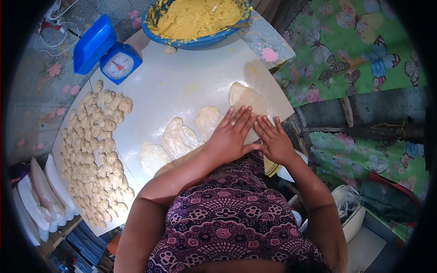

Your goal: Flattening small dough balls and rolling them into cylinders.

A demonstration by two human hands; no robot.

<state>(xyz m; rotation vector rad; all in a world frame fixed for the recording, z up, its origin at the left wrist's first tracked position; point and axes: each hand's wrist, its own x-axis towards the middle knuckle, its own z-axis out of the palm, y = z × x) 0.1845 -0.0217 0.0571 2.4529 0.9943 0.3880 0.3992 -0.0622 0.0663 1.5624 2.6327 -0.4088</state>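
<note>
My left hand [230,136] and my right hand [275,141] lie side by side at the right front edge of the pale board [164,73], fingers extended and palms down. Their fingertips press on a flattened piece of dough [246,96]. To the left of my hands are more thin, glossy dough pieces [177,139], the nearer ones partly hidden by my left forearm. A large cluster of small pale dough lumps [91,154] covers the board's left side.
A blue scale with tray [119,66] stands at back left, beside a blue basin [195,20] of yellow paste. White cables [59,32] are at top left. Padded white items [50,195] stand lower left. Green butterfly-patterned sheeting [346,54] and a white bin [353,209] are on the right.
</note>
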